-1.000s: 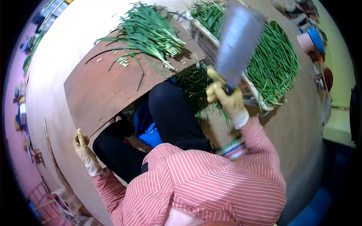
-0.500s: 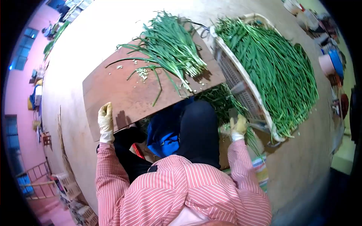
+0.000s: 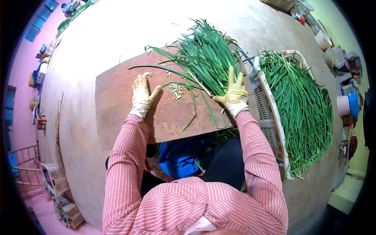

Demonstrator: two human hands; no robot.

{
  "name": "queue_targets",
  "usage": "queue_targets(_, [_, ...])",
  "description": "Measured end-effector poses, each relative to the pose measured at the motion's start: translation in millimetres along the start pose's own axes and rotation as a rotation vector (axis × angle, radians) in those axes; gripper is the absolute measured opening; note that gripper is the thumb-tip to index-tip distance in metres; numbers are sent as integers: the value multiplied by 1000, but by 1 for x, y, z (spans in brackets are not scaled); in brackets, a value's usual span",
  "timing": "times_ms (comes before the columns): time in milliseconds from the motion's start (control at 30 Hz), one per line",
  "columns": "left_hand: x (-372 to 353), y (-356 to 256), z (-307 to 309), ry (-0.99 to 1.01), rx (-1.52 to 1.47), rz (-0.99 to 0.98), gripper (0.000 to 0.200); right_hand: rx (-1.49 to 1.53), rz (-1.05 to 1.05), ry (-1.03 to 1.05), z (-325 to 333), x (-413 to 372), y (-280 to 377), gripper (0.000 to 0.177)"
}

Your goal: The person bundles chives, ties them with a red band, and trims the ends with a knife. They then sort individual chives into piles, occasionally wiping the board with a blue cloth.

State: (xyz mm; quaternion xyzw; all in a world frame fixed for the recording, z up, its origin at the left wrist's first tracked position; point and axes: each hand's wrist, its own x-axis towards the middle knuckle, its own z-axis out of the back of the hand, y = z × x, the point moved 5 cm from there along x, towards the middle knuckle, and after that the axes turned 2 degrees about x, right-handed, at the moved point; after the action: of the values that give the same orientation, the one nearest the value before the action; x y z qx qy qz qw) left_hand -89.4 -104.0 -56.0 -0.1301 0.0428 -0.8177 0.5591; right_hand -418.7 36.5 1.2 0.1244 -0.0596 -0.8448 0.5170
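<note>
Just moved: both gloved hands have come forward over the board (image 3: pixel 117 102), the right hand (image 3: pixel 235 94) up from low beside the crate (image 3: pixel 282 141), the left hand (image 3: pixel 143 96) in from the board's near-left edge
Left fingers: spread wide, thumb stretched out towards the middle, palm down at the board, holding nothing
Right fingers: splayed too, pointing away from the body, thumb out sideways, laid at the near ends of the green bunch (image 3: pixel 213 58); whether any stem is pinched under that palm, I cannot tell
Green bunch: right there on the far right part of the board, leaves fanning away over its far edge
Chopped bits (image 3: pixel 176 91): a small pale scatter between the two hands, nearer the left
Loose stem (image 3: pixel 194 103): bent, just right of those bits, running towards the near edge
Striped sleeves (image 3: pixel 127 156): both arms reaching forward, pink with white lines
Blue cloth (image 3: pixel 178 158): bunched below the near edge, beside dark trousers (image 3: pixel 223 158)
Crate: pale, slatted, just right of the board, heaped with long greens (image 3: pixel 303 113)
Far right: pink tub (image 3: pixel 342 105) and blue basin (image 3: pixel 353 105), side by side, well apart from the hands
</note>
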Motion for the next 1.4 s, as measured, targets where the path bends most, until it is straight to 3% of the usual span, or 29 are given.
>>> queue_targets(167, [27, -53, -1, -38, -213, -198, 79, 155, 58, -122, -4, 28, -19, 121])
queue_targets(333, [23, -71, -1, 1, -247, -244, 76, 254, 124, -157, -1, 30, -17, 116])
queue_targets(500, [11, -87, 3, 39, -257, -322, 71, 167, 31, -154, 3, 28, 2, 113])
queue_targets(567, [5, -91, 7, 36, -275, -337, 69, -267, 367, -680, 35, -4, 34, 101])
queue_targets(600, [2, -91, 6, 35, -277, -330, 69, -183, 437, -574, 33, -11, 47, 78])
queue_targets(633, [0, -92, 6, 33, -286, -336, 68, -183, 432, -249, 22, -8, 61, 50])
queue_targets(700, [0, -95, 6, 23, -293, -346, 67, -201, 357, -41, -13, -2, 72, 30])
queue_targets(767, [0, -94, 2, 34, -308, -321, 66, -162, 380, -113, -48, 20, 62, 25])
queue_targets(900, [0, -97, 5, -14, -310, -224, 70, 55, 359, -49, -35, 31, 57, 25])
queue_targets(967, [-2, -99, -9, -11, -290, -203, 73, 376, 269, -16, -17, 30, 42, 29])
queue_targets(1033, [-8, -113, -10, -39, -366, -169, 72, 1051, 15, 268, -9, 24, 32, 24])
queue_targets(1100, [-27, -143, 1, 15, -450, -176, 67, 1377, -13, 333, 12, 4, 31, 15])
queue_targets(1167, [-46, -180, -1, 36, -630, -309, 61, 1436, 8, 431, 25, -9, 28, 13])
queue_targets(1233, [-74, -227, 6, 360, -923, -342, 52, 1483, 4, 433, 44, -31, 33, 15])
queue_targets(1300, [-99, -255, -12, 581, -1347, -180, 45, 1420, 17, 404, 49, -41, 23, 17])
queue_targets(1333, [-100, -251, -44, 683, -1358, -63, 43, 1399, 2, 414, 51, -47, 17, 18])
queue_targets(1367, [-95, -247, -48, 565, -1749, 72, 42, 1429, 8, 409, 47, -54, 14, 19])
queue_targets(1400, [-92, -239, -32, 740, -1998, 257, 42, 1378, -3, 435, 52, -71, 16, 19])
